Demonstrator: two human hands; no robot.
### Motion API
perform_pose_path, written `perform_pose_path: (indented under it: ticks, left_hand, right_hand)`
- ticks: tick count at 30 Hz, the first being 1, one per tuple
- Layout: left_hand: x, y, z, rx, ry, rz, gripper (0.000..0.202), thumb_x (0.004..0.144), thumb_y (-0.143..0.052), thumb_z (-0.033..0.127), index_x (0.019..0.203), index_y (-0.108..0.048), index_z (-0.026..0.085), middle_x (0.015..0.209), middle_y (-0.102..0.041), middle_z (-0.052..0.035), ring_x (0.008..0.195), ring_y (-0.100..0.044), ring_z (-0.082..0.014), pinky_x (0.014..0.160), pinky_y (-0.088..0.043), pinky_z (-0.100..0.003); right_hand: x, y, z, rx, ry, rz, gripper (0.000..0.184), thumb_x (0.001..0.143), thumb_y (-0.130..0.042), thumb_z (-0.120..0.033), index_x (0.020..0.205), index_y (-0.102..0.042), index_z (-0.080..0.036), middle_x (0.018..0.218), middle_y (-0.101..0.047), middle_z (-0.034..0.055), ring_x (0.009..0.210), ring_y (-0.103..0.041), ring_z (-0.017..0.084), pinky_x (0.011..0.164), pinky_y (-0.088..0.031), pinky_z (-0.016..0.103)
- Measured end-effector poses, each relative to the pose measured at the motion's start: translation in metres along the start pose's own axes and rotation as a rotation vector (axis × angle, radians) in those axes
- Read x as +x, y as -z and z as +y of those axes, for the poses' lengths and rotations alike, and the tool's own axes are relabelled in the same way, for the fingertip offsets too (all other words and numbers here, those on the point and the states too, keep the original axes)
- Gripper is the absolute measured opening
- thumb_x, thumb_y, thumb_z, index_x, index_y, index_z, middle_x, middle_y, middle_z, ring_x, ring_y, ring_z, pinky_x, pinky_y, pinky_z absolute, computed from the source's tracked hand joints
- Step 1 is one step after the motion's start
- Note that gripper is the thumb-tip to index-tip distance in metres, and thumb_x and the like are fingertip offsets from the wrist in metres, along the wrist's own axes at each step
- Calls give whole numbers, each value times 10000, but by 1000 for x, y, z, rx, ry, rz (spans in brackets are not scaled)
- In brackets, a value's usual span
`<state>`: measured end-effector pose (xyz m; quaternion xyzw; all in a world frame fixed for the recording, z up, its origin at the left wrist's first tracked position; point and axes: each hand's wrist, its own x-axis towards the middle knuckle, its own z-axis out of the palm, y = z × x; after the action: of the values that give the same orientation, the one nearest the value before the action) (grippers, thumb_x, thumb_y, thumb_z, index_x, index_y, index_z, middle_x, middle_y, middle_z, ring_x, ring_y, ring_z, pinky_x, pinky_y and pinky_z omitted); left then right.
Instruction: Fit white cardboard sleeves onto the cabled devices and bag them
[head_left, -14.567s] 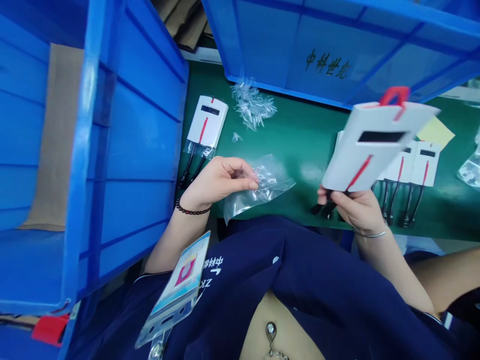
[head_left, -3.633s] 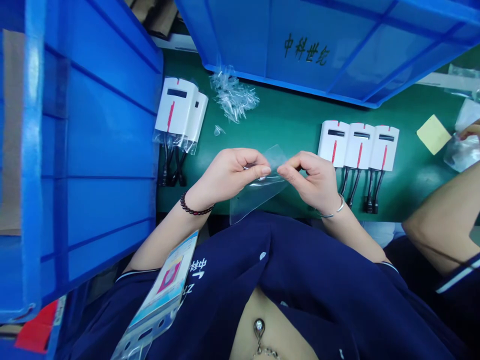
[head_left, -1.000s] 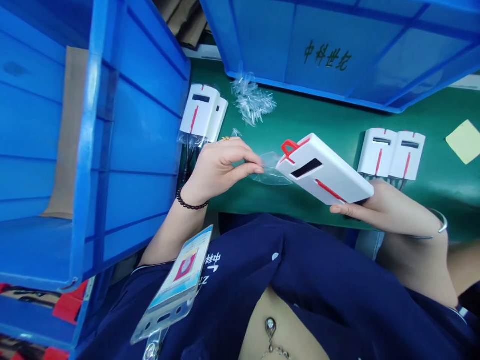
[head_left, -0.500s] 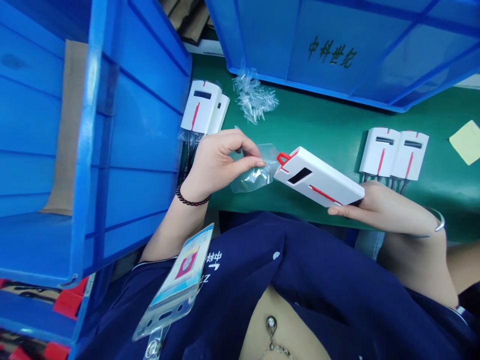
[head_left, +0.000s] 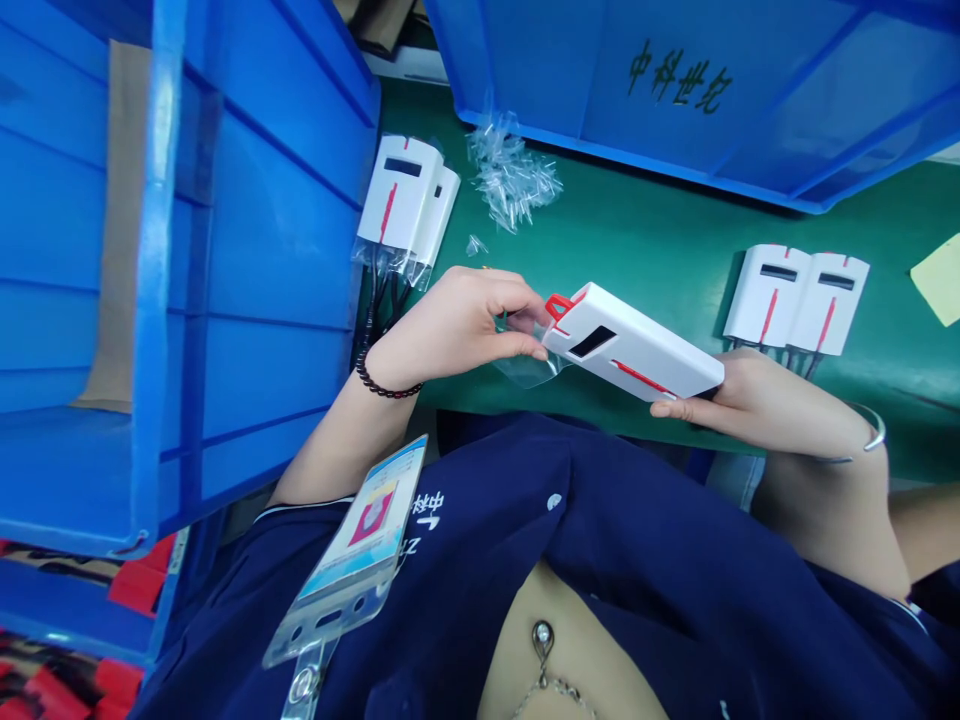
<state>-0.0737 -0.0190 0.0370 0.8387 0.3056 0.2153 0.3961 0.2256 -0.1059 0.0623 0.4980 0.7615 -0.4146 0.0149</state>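
Observation:
My right hand (head_left: 772, 405) grips the lower end of a white box-shaped device (head_left: 637, 345) with a dark window, a red stripe and a red loop at its far end. The device is tilted, its loop end pointing left. My left hand (head_left: 476, 325) is closed on a clear plastic bag (head_left: 532, 370), right beside the loop end. Whether the bag's mouth is around that end, I cannot tell. Two similar white devices (head_left: 799, 298) with dark cables lie on the right. Near my left wrist, two more devices (head_left: 401, 195) lie in clear plastic, cables trailing down.
A pile of clear plastic scraps (head_left: 514, 175) lies on the green table (head_left: 630, 215). Blue crates stand at the back (head_left: 555, 70) and on the left (head_left: 277, 250). A yellow paper note (head_left: 937, 280) is at the right edge. Lower left, a blue bin (head_left: 75, 605) contains red-and-black items.
My left hand has moved right with the plastic bag, up to the device's loop end. My right hand keeps hold of the device, almost unmoved. The view has shifted slightly.

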Motion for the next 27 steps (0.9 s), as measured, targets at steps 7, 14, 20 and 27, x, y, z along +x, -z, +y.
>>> perform_pose_path:
  ticks: [7, 14, 20, 27]
  left_hand:
    - [-1, 2, -2, -161, 147, -62, 200, 732, -834, 343, 881, -764, 228, 764, -742, -22, 700, -694, -157, 635, -522, -265]
    - [-1, -5, 2, -200, 232, -187, 233, 753, -799, 359, 922, -760, 203, 801, -756, -13, 780, -722, -141, 761, -544, -230]
    - [-4, -13, 1, -253, 217, -123, 218, 748, -802, 349, 912, -750, 215, 810, -753, -14, 773, -715, -149, 739, -540, -244]
    - [-6, -23, 0, -227, 202, -156, 239, 722, -816, 324, 912, -747, 198, 869, -760, -21, 800, -707, -154, 751, -529, -249]
  right_hand:
    - [-2, 0, 5, -75, -3, -54, 675, 889, -283, -829, 596, -371, -227, 458, -403, -16, 406, -390, 120, 448, -278, 293]
    - [1, -5, 10, -178, -89, -210, 750, 839, -141, -892, 582, -365, -224, 462, -414, 2, 422, -383, 130, 473, -263, 306]
    - [2, -5, 8, -166, -138, -230, 786, 803, -93, -920, 590, -389, -224, 495, -444, 19, 454, -403, 143, 495, -297, 314]
    - [2, -8, 18, -144, -143, -399, 812, 773, -110, -946, 494, -343, -220, 443, -307, -14, 418, -286, 111, 463, -254, 308]
